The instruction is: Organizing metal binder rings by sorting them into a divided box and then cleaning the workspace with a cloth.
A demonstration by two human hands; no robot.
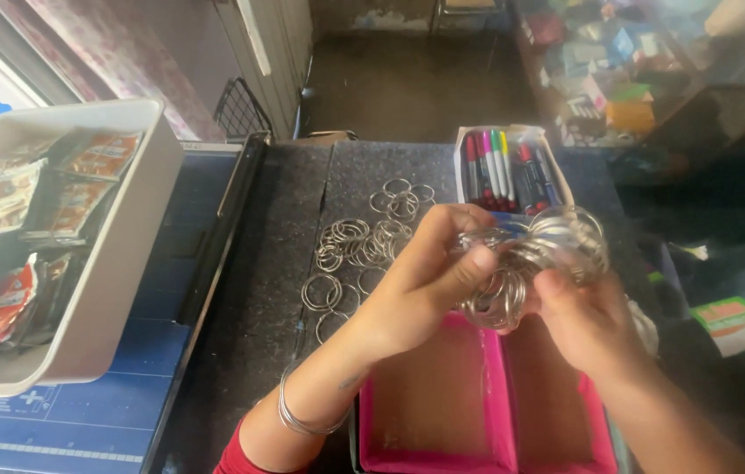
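A tangled bunch of metal key rings [535,263], judged stiff, light, slippery, is pinched by left hand [429,268] and right hand [587,320] above the pink box [487,412], best gripped at rims.

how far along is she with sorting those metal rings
Done: a spread of loose metal rings lies on the dark counter, apart from the bunch. In hand: the left hand and right hand both grip a tangled bunch of rings above the pink box. Left: that bunch looks large, so plenty seems unseparated. The pink box looks empty.
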